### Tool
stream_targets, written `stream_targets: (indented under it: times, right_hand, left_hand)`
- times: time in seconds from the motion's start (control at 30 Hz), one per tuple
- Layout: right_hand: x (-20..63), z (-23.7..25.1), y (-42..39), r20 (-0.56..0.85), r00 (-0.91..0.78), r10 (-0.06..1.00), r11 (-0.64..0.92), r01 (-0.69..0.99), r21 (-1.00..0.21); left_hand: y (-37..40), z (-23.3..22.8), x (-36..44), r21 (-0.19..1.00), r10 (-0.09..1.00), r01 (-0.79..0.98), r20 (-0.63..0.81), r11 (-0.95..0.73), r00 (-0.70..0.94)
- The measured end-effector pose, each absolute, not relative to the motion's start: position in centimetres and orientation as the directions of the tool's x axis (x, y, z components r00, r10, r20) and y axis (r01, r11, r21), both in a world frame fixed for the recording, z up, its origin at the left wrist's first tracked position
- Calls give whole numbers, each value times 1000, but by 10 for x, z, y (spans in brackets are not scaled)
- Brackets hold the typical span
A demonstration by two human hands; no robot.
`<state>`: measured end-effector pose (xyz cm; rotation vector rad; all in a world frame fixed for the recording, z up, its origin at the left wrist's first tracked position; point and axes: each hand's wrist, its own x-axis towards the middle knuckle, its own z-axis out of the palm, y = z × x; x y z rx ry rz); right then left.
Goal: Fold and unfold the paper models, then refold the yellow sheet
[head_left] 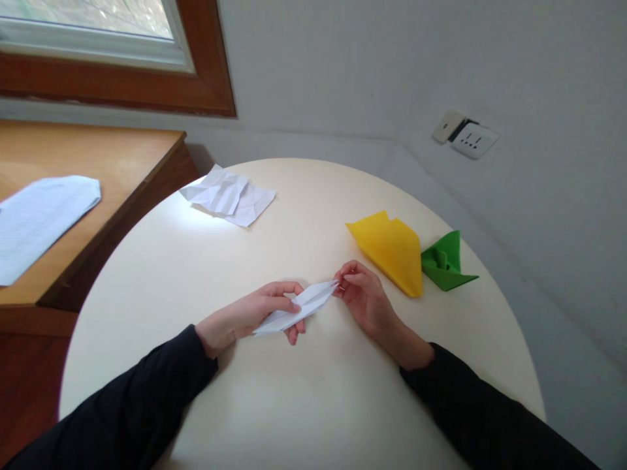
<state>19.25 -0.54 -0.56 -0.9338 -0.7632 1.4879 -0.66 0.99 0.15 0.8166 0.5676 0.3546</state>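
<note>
A narrow folded white paper (306, 304) lies just above the round cream table (294, 405), held between both hands. My left hand (255, 313) grips its lower left part, thumb on top and fingers underneath. My right hand (361, 294) pinches the pointed right tip between thumb and fingertips. Both arms wear dark sleeves.
A folded yellow paper (392, 251) and a folded green paper (445, 264) lie to the right of my hands. A creased white sheet (228, 196) rests at the table's far side. A wooden desk (122, 163) on the left carries printed sheets (39, 219). A wall socket (467, 137) is behind.
</note>
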Motion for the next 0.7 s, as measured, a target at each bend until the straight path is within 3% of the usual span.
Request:
stream_targets:
  times: [0.2, 0.4, 0.7]
  right_hand:
    - [190, -7, -9, -126, -137, 983, -165, -332, -929]
    - [191, -7, -10, -51, -198, 979, -72, -101, -992]
    - [192, -9, -9, -44, -175, 984, -69, -138, -988]
  left_hand:
    - [9, 5, -5, 778, 540, -103, -327, 620, 775]
    - [8, 3, -5, 799, 563, -114, -306, 590, 768]
    - [6, 4, -3, 808, 562, -104, -304, 580, 769]
